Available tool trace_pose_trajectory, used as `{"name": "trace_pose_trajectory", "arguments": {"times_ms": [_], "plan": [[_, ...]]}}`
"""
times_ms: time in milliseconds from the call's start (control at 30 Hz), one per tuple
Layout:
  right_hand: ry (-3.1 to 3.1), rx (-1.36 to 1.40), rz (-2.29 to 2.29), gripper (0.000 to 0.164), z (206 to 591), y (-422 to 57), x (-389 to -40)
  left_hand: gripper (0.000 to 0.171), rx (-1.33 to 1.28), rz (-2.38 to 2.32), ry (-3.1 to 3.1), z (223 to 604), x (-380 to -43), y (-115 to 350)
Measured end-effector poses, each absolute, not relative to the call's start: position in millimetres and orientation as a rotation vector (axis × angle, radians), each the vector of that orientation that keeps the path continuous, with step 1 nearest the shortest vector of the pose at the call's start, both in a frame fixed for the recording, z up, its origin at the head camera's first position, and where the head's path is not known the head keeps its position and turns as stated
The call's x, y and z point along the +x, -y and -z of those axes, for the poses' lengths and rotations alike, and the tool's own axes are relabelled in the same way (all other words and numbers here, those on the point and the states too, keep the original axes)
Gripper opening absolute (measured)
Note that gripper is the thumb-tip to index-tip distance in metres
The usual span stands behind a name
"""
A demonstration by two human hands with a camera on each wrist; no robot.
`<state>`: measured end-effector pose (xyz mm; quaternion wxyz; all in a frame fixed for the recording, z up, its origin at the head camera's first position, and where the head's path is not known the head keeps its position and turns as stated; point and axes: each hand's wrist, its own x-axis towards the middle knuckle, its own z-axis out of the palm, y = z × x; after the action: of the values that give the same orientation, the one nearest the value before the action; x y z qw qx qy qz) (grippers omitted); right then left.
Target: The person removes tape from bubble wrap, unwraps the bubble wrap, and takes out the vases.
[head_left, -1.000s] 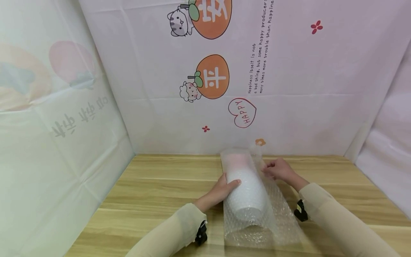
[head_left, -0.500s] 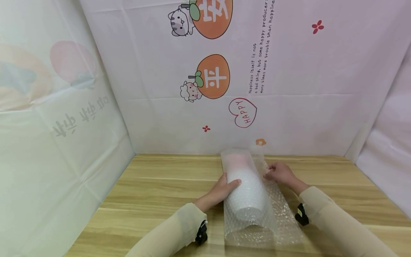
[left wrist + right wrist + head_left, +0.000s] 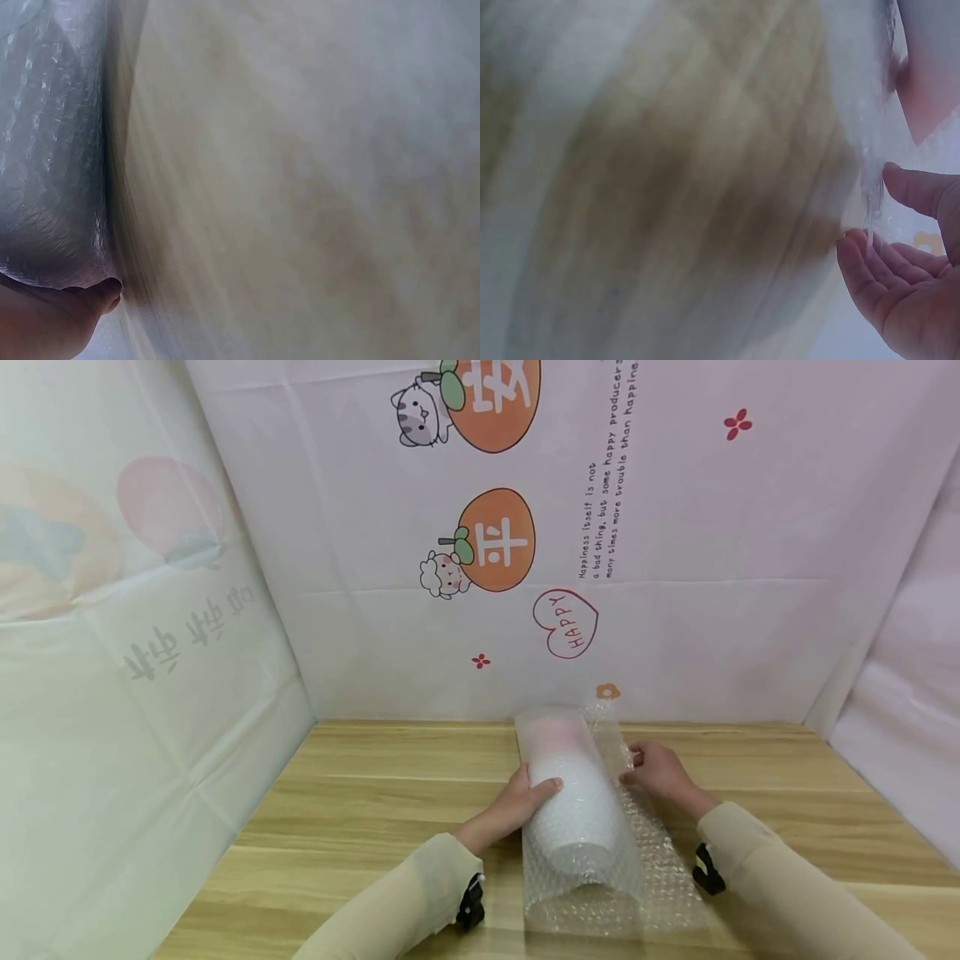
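Note:
A white vase-shaped object (image 3: 581, 814) with a pink narrow end lies on its side inside clear bubble wrap (image 3: 660, 868). Its rounded wide end faces me. My left hand (image 3: 517, 802) grips it from the left through the wrap, thumb on top and the other fingers hidden beneath. At the wrap's loose right edge is my right hand (image 3: 660, 772). In the right wrist view, the film passes between the thumb (image 3: 911, 187) and the curled fingers (image 3: 870, 270). The left wrist view has the wrapped side (image 3: 49, 157) above the left hand (image 3: 49, 319).
A wood-grain table (image 3: 375, 827) carries everything. Behind it hangs a white printed cloth (image 3: 712, 610), close to the far end of the wrap. More white cloth (image 3: 135, 760) borders the left side. Each sleeve has a small black device (image 3: 471, 902) at the wrist.
My right hand has shifted slightly right and toward me along the wrap's edge, its thumb and forefinger now further apart. The loose flap spreads a little wider. My left hand and the wrapped object stay put.

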<state>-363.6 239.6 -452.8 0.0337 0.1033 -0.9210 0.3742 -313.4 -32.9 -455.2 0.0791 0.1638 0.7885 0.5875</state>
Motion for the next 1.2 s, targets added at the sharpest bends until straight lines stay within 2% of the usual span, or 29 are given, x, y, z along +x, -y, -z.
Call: {"name": "trace_pose_trajectory", "arguments": {"times_ms": [133,367,500,633,1200], "plan": [[2.830,0.335,-1.043,0.063,455,-239,-359,0.074,0.473,-1.773,-2.358,455,-312,32],[2.832,0.345,-0.894,0.049,459,-237,-354,0.072,0.467,-1.772,-2.360,455,-311,32],[2.843,0.377,-0.843,0.055,459,-236,-353,0.071,0.471,-1.783,-2.351,455,-311,31],[2.810,0.459,-0.756,0.056,461,-236,-350,0.070,0.486,-1.802,-2.335,455,-311,31],[2.763,0.915,-0.570,0.034,461,-244,-341,0.071,0.482,-1.815,-2.327,455,-312,31]]}}
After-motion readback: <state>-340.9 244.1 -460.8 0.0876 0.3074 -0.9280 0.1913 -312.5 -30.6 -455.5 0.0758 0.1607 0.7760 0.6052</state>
